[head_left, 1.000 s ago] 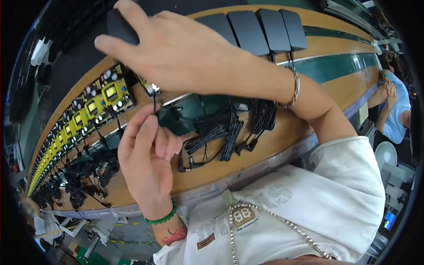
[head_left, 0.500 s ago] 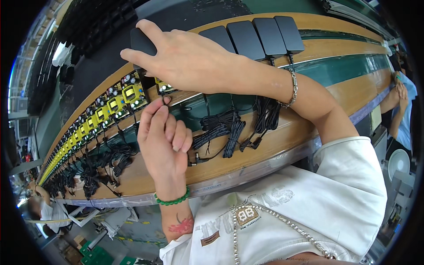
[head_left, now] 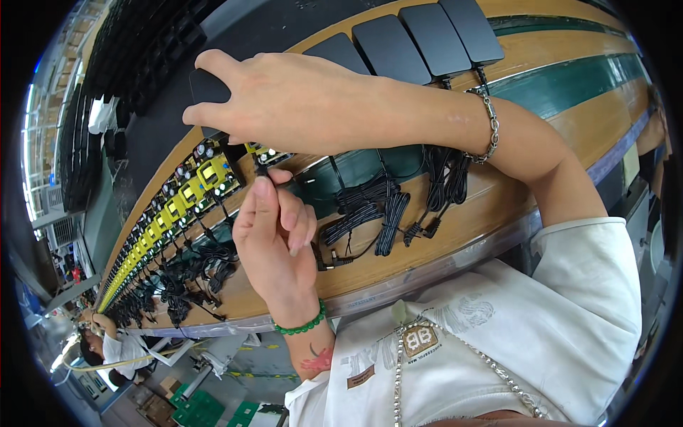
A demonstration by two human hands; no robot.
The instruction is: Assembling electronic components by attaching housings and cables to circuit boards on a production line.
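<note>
My right hand reaches across from the right, thumb and fingers gripping a black plastic adapter case. Just below it, my left hand pinches the black power cord close to a circuit board with yellow parts. My right hand partly covers this board, so I cannot tell whether board and case touch. To the left runs a long row of similar boards with yellow transformers, their cords trailing toward me. Several closed black adapters lie side by side at the right.
Bundled black cords lie on the wooden bench edge in front of the adapters. A green conveyor strip runs along the bench. Black trays are stacked at the far left. A person works at the far left end.
The view has shifted, so the bench appears tilted and moved. Both hands keep their grips on the case and the cord; my left fingertips now sit closer to the board.
</note>
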